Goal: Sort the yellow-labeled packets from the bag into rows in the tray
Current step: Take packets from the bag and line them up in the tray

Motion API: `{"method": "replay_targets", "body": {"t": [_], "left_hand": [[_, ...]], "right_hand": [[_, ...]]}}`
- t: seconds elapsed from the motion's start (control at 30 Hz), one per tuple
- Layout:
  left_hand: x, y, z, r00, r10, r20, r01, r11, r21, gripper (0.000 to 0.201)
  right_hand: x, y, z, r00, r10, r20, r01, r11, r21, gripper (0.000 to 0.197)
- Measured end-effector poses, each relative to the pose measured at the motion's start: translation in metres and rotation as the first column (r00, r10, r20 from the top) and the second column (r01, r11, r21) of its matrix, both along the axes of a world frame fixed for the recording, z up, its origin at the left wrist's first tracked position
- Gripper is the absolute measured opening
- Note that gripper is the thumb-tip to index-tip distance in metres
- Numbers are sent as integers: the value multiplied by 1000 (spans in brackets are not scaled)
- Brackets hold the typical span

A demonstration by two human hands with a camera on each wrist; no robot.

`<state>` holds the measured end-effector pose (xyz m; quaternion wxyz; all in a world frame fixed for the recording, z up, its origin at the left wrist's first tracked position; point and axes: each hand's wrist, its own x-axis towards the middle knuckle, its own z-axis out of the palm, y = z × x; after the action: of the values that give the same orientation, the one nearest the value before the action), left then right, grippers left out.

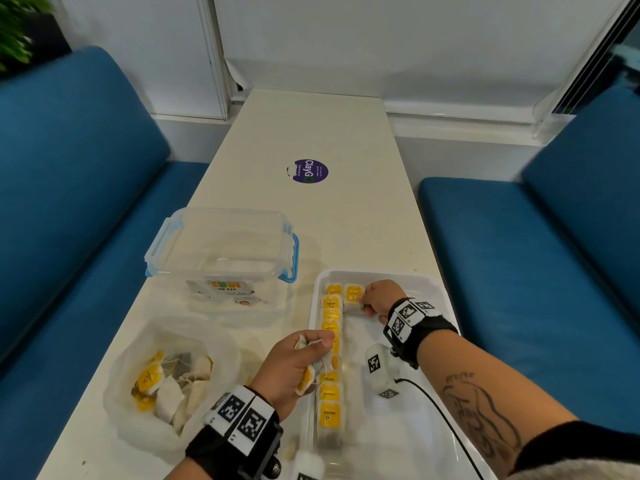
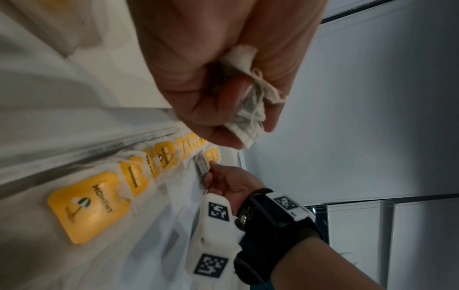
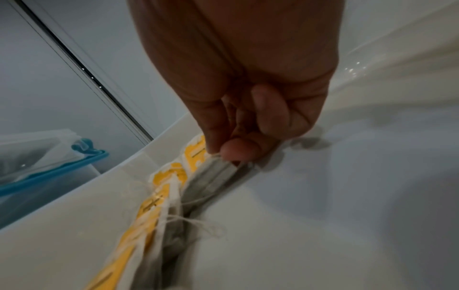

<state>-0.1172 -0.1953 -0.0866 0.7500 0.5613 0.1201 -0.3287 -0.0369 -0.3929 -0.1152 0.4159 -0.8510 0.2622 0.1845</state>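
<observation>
A white tray (image 1: 408,424) holds a row of several yellow-labeled packets (image 1: 330,393) along its left wall. My right hand (image 1: 375,301) pinches one packet (image 1: 354,296) at the tray's far end, beside the row's top; the right wrist view shows its fingertips (image 3: 233,152) on that packet's edge (image 3: 218,176). My left hand (image 1: 294,365) hovers over the row's middle, gripping a bunch of packets (image 1: 308,374), seen as crumpled white paper (image 2: 250,109) in the left wrist view. A clear plastic bag (image 1: 166,382) with more packets lies left of the tray.
A clear lidded box (image 1: 221,247) with blue clips stands behind the bag. A purple round sticker (image 1: 309,170) sits farther back on the white table (image 1: 311,126). Blue bench seats (image 1: 519,271) flank the table. A loose packet (image 1: 306,462) lies at the near edge.
</observation>
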Motion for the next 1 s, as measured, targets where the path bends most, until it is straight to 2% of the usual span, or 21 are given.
{"method": "replay_targets", "body": {"t": [0.27,0.43,0.53,0.6,0.63,0.7,0.8,0.93,1.0], "left_hand": [[2,1,-3,1000,-10,-18,10,999,-32,20],[1,3,2,997,9,-73,-14,998,-68,17],[4,5,5,982,59,-181,-85,986,-141,19],[4,4,10,965,70,-253,-126,969,-213,24],[4,3,11,958,70,-279,-142,958,-247,28],[3,1,13,950,56,-308,-156,938,-310,35],[1,1,13,945,1,-327,-139,906,-400,43],[-2,1,14,933,-95,-347,-88,875,-477,47],[-3,2,13,934,-127,-335,-52,877,-478,45]], "right_hand": [[4,0,-9,997,-73,29,73,997,11,26],[-4,-5,5,996,-86,33,87,996,-15,24],[-15,-5,29,977,-154,148,155,988,4,11],[-30,0,50,951,-160,265,147,987,68,12],[-39,4,62,947,-99,307,71,992,101,13],[-59,15,83,931,112,348,-169,976,139,16],[-87,31,99,837,404,369,-460,884,76,26],[-104,44,88,737,576,354,-553,815,-174,27],[-105,45,81,737,587,334,-522,809,-269,21]]}}
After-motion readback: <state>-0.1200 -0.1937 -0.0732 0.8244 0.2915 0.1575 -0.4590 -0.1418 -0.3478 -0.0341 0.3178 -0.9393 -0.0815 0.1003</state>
